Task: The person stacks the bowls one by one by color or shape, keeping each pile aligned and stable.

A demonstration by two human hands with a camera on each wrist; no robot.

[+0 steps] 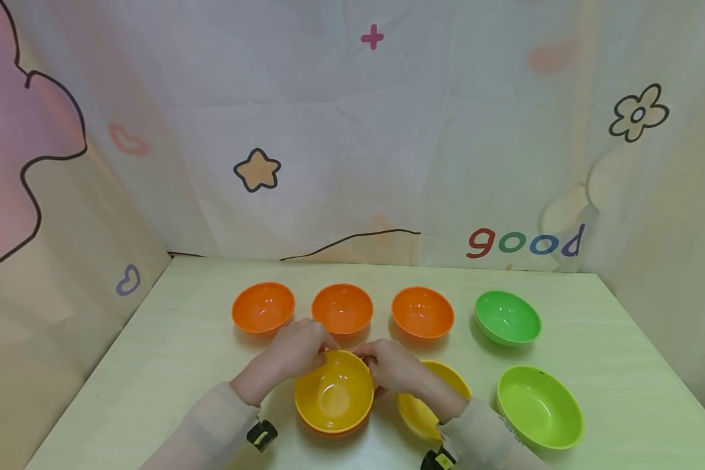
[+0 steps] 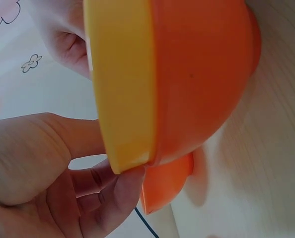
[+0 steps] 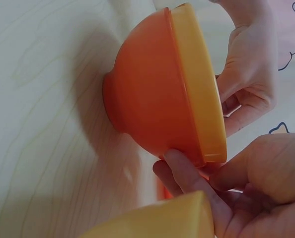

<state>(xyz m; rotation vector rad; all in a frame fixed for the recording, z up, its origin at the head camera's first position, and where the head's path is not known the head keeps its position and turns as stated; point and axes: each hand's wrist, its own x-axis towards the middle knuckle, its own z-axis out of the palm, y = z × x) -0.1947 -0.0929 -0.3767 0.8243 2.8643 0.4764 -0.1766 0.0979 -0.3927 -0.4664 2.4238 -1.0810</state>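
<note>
A yellow bowl (image 1: 335,395) sits nested in an orange bowl (image 3: 147,84), whose base stands on the table. At the far-left part of the yellow rim, my left hand (image 1: 302,346) pinches the bowl between thumb and fingers. My right hand (image 1: 392,367) holds the stack at its right side; in the right wrist view its thumb is at the yellow rim and its fingertips touch the orange side. Most of the orange bowl is hidden from above. Under my right forearm stands a second yellow bowl (image 1: 414,418), partly covered by the arm.
Behind my hands, an orange bowl at left (image 1: 263,308), one in the middle (image 1: 343,308) and one further right (image 1: 423,313) form a row with a green bowl (image 1: 508,318). A lime-green bowl (image 1: 539,408) stands at right. Printed cloth (image 1: 341,163) borders the table (image 1: 153,372).
</note>
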